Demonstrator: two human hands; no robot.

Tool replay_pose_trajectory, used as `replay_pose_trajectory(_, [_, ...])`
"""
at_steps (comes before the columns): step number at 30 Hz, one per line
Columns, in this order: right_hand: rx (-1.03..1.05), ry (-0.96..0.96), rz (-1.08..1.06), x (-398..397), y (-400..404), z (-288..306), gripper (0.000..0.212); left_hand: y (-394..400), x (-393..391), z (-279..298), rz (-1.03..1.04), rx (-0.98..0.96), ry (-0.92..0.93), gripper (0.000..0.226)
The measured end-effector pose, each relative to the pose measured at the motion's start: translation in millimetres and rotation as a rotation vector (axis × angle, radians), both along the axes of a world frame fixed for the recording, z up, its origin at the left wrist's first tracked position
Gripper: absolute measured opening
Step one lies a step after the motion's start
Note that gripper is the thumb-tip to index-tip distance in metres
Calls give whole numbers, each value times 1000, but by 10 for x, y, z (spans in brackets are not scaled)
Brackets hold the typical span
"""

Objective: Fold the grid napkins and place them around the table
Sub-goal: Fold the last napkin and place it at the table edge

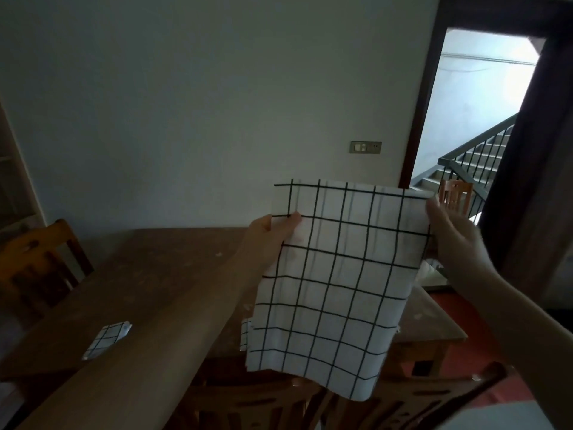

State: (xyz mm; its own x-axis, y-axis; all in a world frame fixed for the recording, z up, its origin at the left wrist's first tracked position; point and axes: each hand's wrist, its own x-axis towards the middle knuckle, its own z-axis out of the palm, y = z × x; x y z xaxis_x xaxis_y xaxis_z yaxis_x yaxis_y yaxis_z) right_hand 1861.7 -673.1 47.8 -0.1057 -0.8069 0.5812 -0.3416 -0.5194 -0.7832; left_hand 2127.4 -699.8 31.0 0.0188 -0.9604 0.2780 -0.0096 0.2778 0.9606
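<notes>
A white napkin with a black grid (335,280) hangs in the air above the brown wooden table (161,274), folded over along its top edge. My left hand (273,234) pinches its upper left edge, thumb on the front. At the upper right corner, my right hand (449,237) touches the cloth's edge with fingers loosely spread; its grip is hidden behind the cloth. A small folded grid napkin (107,339) lies on the table at the left. Another grid cloth edge (245,333) peeks out behind the held napkin.
A wooden chair (40,262) stands at the table's left side, and chair backs (279,405) sit against the near edge. Another chair (455,195) is by the open doorway (474,113) to a stairwell at the right. A dark curtain (533,169) hangs far right.
</notes>
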Motion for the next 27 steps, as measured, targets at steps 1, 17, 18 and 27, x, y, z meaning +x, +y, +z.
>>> replay_pose_trajectory(1, [103,54,55,-14,5,-58,86,23,-1,26,15,-8,0,24])
replay_pose_trajectory(17, [738,26,310,-159,151,-239,70,69,150,-267,-264,246,-52,25])
replay_pose_trajectory(18, [782,41,367,-144,171,-302,66,63,164,-269,-268,231,-60,24])
replay_pose_trajectory(27, [762,-23,441,-143,41,-499,35,10,227,-320,-182,229,-20,14])
